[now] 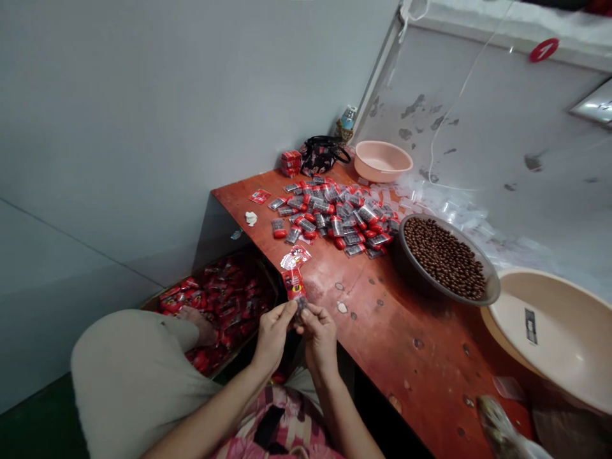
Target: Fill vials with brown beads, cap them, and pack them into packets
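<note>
Both of my hands pinch one small packet [294,287] just off the table's near edge. Its upper part is red with a yellow mark, and dark contents show in its clear lower end. The thumb and fingers of my left hand [276,328] are closed on its left side. My right hand [319,331] grips the lower right, where its fingers hide part of the packet. Just beyond it lie printed red-and-white cards [295,257]. Farther back is a heap of similar clear packets [335,213] with red ends and dark contents.
On the red table [373,338] stand a grey bowl [404,268] of round brown balls, a large cream basin [564,319] and a pink basin [382,162]. Clear plastic pieces [454,217] line the wall. A container of red packets [239,299] sits low at left, beside my leg [134,376].
</note>
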The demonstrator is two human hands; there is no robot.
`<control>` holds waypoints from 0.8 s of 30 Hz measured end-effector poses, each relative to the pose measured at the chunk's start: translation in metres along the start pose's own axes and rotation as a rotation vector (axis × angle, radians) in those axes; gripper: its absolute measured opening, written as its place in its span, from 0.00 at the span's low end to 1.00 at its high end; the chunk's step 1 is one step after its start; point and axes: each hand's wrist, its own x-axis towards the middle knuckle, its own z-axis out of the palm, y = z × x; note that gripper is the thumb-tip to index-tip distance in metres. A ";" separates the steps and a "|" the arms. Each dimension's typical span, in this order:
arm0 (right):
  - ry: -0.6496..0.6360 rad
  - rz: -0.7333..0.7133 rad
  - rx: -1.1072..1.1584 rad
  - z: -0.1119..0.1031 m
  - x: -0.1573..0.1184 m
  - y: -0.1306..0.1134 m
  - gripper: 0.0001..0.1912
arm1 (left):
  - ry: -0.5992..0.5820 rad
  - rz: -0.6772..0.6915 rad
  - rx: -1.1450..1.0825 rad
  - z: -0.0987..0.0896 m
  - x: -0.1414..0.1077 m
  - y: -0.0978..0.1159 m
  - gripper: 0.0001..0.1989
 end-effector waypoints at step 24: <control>-0.202 -0.027 -0.415 0.008 -0.020 -0.005 0.14 | -0.022 -0.173 -0.070 -0.003 0.012 0.015 0.17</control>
